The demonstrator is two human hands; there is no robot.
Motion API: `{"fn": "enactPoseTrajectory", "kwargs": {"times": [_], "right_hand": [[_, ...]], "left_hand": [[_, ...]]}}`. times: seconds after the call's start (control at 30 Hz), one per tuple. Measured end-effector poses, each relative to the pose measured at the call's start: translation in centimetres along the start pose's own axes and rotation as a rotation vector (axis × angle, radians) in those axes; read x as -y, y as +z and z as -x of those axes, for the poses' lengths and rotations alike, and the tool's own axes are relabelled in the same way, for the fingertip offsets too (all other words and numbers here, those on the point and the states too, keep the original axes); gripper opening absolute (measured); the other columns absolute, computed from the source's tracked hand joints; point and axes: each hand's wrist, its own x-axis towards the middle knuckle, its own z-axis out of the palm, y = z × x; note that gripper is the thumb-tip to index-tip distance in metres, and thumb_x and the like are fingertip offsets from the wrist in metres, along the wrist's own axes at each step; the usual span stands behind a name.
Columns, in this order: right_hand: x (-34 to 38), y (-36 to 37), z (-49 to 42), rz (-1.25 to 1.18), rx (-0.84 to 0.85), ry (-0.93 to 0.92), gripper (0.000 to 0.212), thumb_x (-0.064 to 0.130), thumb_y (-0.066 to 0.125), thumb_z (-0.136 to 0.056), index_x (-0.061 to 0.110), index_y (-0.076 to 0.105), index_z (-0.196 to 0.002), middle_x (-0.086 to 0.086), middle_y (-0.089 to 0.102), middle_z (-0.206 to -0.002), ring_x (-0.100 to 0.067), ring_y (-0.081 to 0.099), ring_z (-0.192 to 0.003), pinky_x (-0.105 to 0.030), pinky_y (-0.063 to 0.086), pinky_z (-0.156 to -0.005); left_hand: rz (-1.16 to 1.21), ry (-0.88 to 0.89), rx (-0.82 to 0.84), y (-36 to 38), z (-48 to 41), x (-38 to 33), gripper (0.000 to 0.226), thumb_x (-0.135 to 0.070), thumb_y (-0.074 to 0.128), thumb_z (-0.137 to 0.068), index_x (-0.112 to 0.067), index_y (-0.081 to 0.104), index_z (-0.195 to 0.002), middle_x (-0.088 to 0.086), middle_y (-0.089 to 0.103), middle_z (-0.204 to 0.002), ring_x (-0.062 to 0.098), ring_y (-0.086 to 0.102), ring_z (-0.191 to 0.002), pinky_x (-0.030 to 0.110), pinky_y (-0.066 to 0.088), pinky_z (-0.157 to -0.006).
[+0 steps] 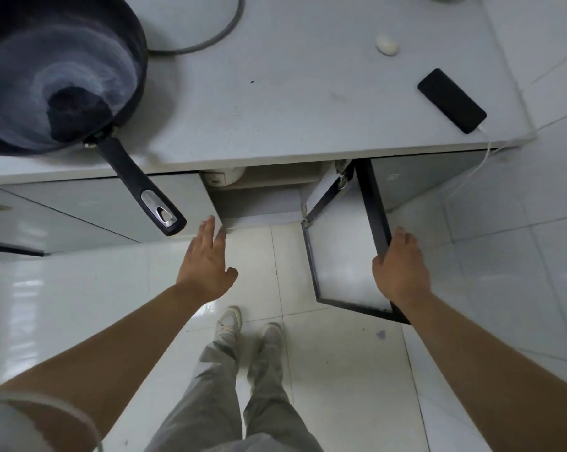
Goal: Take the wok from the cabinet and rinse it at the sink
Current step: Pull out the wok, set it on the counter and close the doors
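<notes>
The dark wok (pixel 57 73) sits on the pale countertop (pixel 275 93) at the far left, its black handle (pixel 141 187) jutting out over the counter's front edge. Below the counter, the cabinet (pixel 256 203) stands open, its dark-framed door (pixel 350 243) swung out to the right. My right hand (pixel 401 269) grips the door's outer edge. My left hand (pixel 207 262) hovers with straight fingers just below and to the right of the handle's end, holding nothing.
A black phone (pixel 451 101) with a white cable lies at the counter's right end. A small white oval object (pixel 387 44) and a grey cord (pixel 210 40) lie further back. A white appliance (pixel 223 176) sits inside the cabinet. My feet (pixel 249 327) stand on white floor tiles.
</notes>
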Motion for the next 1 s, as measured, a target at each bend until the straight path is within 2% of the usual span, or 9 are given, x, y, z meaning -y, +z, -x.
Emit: {"fn": "enactPoseTrajectory", "kwargs": {"times": [0.07, 0.13, 0.27, 0.33, 0.4, 0.47, 0.57, 0.77, 1.0], "right_hand": [[0.0, 0.7, 0.7, 0.041, 0.062, -0.047, 0.048, 0.01, 0.049, -0.101, -0.007, 0.038, -0.144, -0.024, 0.05, -0.139, -0.039, 0.057, -0.117, -0.043, 0.052, -0.096], [0.4, 1.3, 1.4, 0.056, 0.057, -0.058, 0.043, 0.007, 0.052, -0.099, -0.006, 0.045, -0.139, -0.022, 0.053, -0.137, -0.037, 0.057, -0.115, -0.041, 0.053, -0.094], [1.4, 2.0, 2.4, 0.056, 0.044, -0.078, 0.042, 0.011, 0.054, -0.1, 0.0, 0.049, -0.14, -0.016, 0.054, -0.139, -0.034, 0.054, -0.116, -0.034, 0.046, -0.078], [2.1, 2.7, 2.9, 0.051, 0.044, -0.14, 0.043, 0.013, 0.05, -0.102, 0.0, 0.048, -0.143, -0.017, 0.054, -0.142, -0.034, 0.053, -0.118, -0.035, 0.048, -0.087], [3.2, 3.5, 3.6, 0.075, 0.042, -0.217, 0.048, 0.015, 0.046, -0.103, -0.004, 0.045, -0.146, -0.022, 0.05, -0.149, -0.035, 0.051, -0.123, -0.037, 0.046, -0.102], [4.9, 4.1, 4.4, 0.106, 0.049, -0.283, 0.055, 0.019, 0.043, -0.105, -0.008, 0.037, -0.152, -0.027, 0.037, -0.16, -0.037, 0.045, -0.135, -0.039, 0.039, -0.115], [7.6, 4.7, 5.0, 0.154, 0.035, -0.39, 0.062, 0.029, 0.036, -0.109, -0.005, 0.025, -0.16, -0.028, 0.02, -0.168, -0.036, 0.029, -0.152, -0.04, 0.024, -0.125], [13.1, 5.7, 3.1, 0.164, 0.024, -0.476, 0.07, 0.045, 0.031, -0.108, 0.016, 0.003, -0.166, -0.018, -0.004, -0.173, -0.034, 0.019, -0.155, -0.049, 0.031, -0.121], [20.1, 6.0, 0.5, 0.166, 0.002, -0.401, 0.084, 0.039, 0.045, -0.104, 0.013, -0.007, -0.165, -0.024, -0.009, -0.17, -0.037, 0.035, -0.143, -0.048, 0.045, -0.108]], "left_hand": [[0.0, 0.03, 0.051, 0.7, 1.4, -0.7, 0.092, -0.036, 0.061, -0.096, -0.013, 0.004, -0.164, 0.008, -0.016, -0.172, 0.025, -0.011, -0.16, 0.042, 0.012, -0.13], [0.009, 0.04, 0.083, 1.3, 2.4, -1.1, 0.09, -0.035, 0.061, -0.096, -0.013, 0.006, -0.164, 0.007, -0.013, -0.173, 0.024, -0.01, -0.16, 0.041, 0.015, -0.129], [0.0, 0.053, 0.127, 2.5, 3.7, -1.3, 0.088, -0.035, 0.059, -0.098, -0.014, 0.005, -0.164, 0.006, -0.012, -0.173, 0.023, -0.009, -0.16, 0.041, 0.014, -0.13], [-0.009, 0.061, 0.134, 2.9, 4.0, -1.1, 0.088, -0.036, 0.058, -0.099, -0.014, 0.005, -0.164, 0.005, -0.013, -0.173, 0.023, -0.009, -0.16, 0.04, 0.013, -0.13], [0.004, 0.063, 0.132, 3.2, 4.2, -0.7, 0.087, -0.037, 0.058, -0.099, -0.014, 0.006, -0.164, 0.006, -0.011, -0.173, 0.022, -0.007, -0.16, 0.04, 0.013, -0.13], [0.045, 0.046, 0.128, 3.2, 4.3, -0.2, 0.086, -0.035, 0.058, -0.098, -0.014, 0.008, -0.164, 0.005, -0.007, -0.174, 0.022, -0.004, -0.16, 0.039, 0.014, -0.13], [0.103, 0.007, 0.12, 3.0, 4.6, 0.6, 0.085, -0.033, 0.059, -0.098, -0.015, 0.009, -0.164, 0.004, -0.001, -0.174, 0.021, 0.0, -0.16, 0.039, 0.016, -0.129], [0.19, -0.077, 0.09, 2.3, 5.6, 3.1, 0.084, -0.031, 0.057, -0.098, -0.017, 0.007, -0.165, 0.001, 0.002, -0.174, 0.019, 0.002, -0.16, 0.039, 0.018, -0.129], [0.219, -0.142, 0.051, 2.1, 6.0, 5.5, 0.083, -0.031, 0.057, -0.099, -0.016, 0.008, -0.165, 0.002, 0.005, -0.174, 0.018, 0.003, -0.16, 0.035, 0.016, -0.128]]}}
